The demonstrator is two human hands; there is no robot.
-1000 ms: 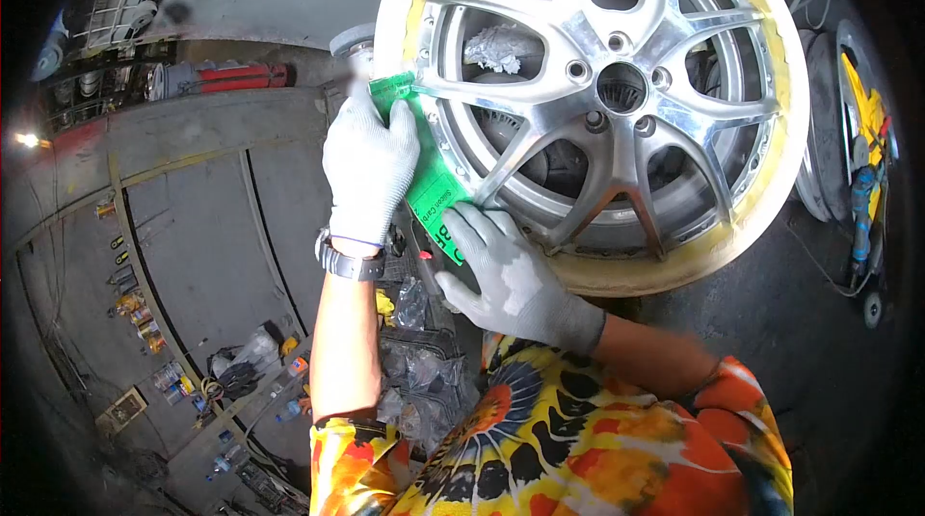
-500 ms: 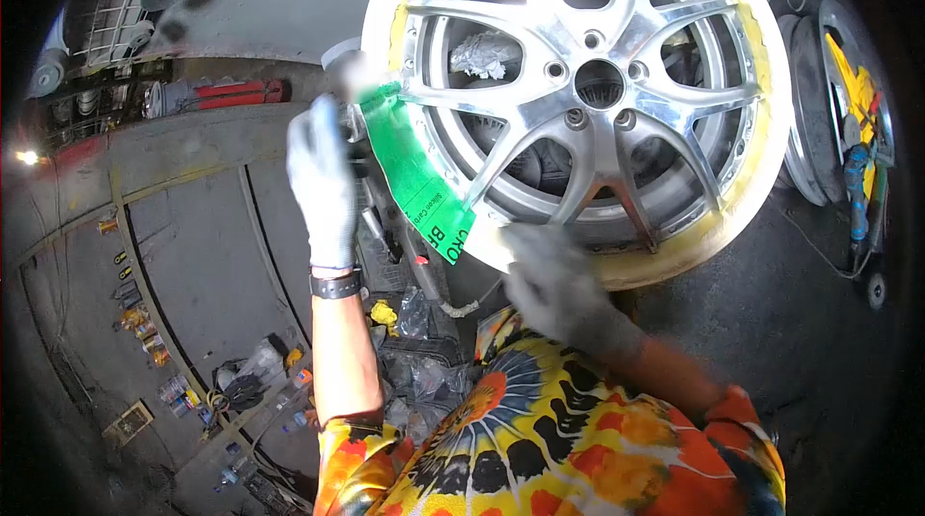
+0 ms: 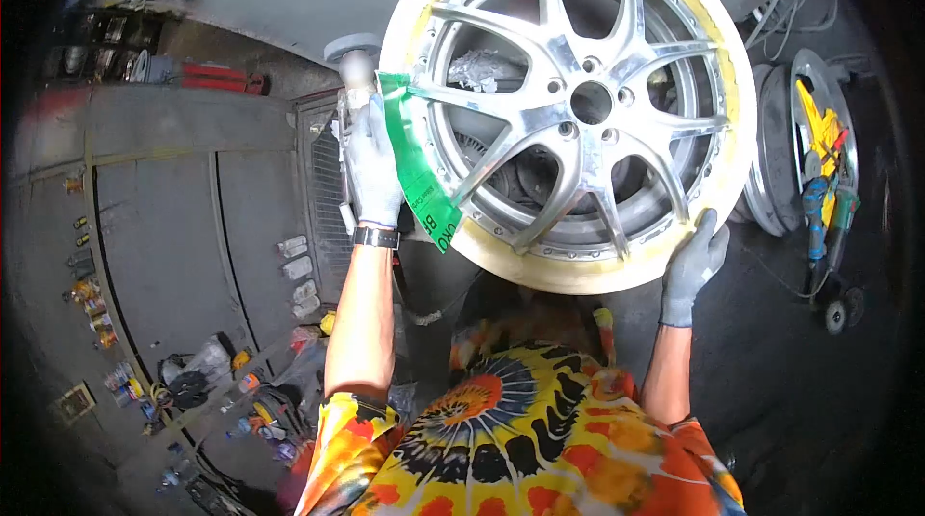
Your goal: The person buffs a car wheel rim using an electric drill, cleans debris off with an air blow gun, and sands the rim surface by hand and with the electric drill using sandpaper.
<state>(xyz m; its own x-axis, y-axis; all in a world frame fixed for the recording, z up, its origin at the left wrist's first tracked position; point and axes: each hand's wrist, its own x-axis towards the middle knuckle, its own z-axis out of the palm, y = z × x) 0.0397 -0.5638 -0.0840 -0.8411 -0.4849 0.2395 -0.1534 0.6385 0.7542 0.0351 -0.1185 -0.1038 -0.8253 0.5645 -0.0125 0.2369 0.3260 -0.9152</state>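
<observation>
A silver alloy wheel (image 3: 564,145) with split spokes is in front of me, its outer lip covered in pale masking with yellowish tape along the inner edge. A green printed strip (image 3: 409,164) lies along the wheel's left lip. My left hand (image 3: 374,164), in a light grey glove, grips the left edge beside this strip; its fingers are partly hidden. At the lower right, my right hand (image 3: 696,265), gloved too, holds the lip with the thumb at the front and the other fingers mostly out of sight behind.
To the right, more wheel rims (image 3: 776,150) stand beside a yellow item (image 3: 821,135) and a blue and green power tool (image 3: 829,222). Bottles and clutter (image 3: 265,410) lie at lower left. A red cylinder (image 3: 217,79) is at the upper left.
My right hand has moved from the wheel's bottom edge to its lower right and now grips it. My left hand has come against the left edge. The wheel appears slightly turned.
</observation>
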